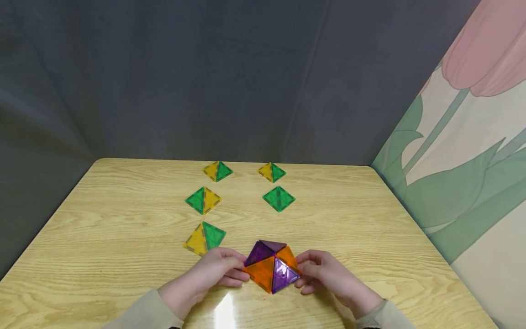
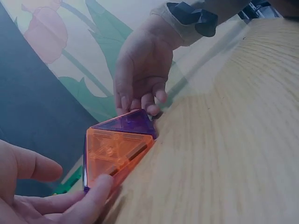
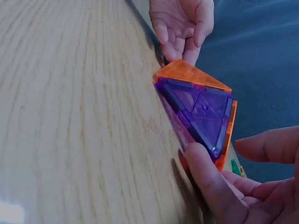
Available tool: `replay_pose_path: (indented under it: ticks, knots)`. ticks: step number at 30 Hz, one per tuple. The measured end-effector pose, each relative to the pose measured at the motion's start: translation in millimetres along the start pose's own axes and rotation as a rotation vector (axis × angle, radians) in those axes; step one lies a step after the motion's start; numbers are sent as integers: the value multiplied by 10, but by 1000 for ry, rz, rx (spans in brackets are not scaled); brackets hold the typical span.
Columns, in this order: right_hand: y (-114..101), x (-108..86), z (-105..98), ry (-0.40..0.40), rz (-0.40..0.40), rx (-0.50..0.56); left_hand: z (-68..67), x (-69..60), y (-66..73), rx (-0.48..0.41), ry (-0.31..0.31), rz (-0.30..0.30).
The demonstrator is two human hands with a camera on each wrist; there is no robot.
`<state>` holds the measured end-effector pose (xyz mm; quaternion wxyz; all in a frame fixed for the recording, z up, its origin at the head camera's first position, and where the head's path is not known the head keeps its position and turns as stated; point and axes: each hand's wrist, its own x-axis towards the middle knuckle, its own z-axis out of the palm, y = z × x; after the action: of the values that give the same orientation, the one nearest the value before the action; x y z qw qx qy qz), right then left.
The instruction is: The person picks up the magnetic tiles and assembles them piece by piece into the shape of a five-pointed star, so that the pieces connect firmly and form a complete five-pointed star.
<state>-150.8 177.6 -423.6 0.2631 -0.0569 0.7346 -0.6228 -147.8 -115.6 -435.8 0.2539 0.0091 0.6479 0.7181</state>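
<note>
A low pyramid of translucent triangular magnetic tiles [image 1: 261, 273], orange and purple, stands near the front of the wooden table. My left hand [image 1: 219, 269] is at its left side. Fingertips touch the lower edge of an orange tile [image 2: 108, 151], while the thumb stays apart from it. On the right side, fingertips of my right hand [image 1: 324, 274] touch a lower corner by a purple tile [image 3: 201, 112]; that thumb is also apart. Behind the left hand, a yellow and green tile pair [image 1: 197, 240] lies flat, partly covered by the fingers.
Farther back lie flat diamond pairs: green and yellow [image 1: 203, 200], all green [image 1: 279, 198], and two yellow-green ones [image 1: 218, 171] [image 1: 272, 172] near the back edge. A dark curtain [image 1: 205, 82] hangs behind the table. Flower-patterned fabric [image 1: 472, 183] borders the right.
</note>
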Motion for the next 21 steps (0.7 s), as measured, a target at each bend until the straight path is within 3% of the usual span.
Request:
replay_pose_path:
  ticks: [13,21]
  knots:
    - [-25,6,17,52,-56,-42,-4,-12,23,14,8,15]
    - [-46,-15,31,54,-25,-47,-21,-53,40,44,33,7]
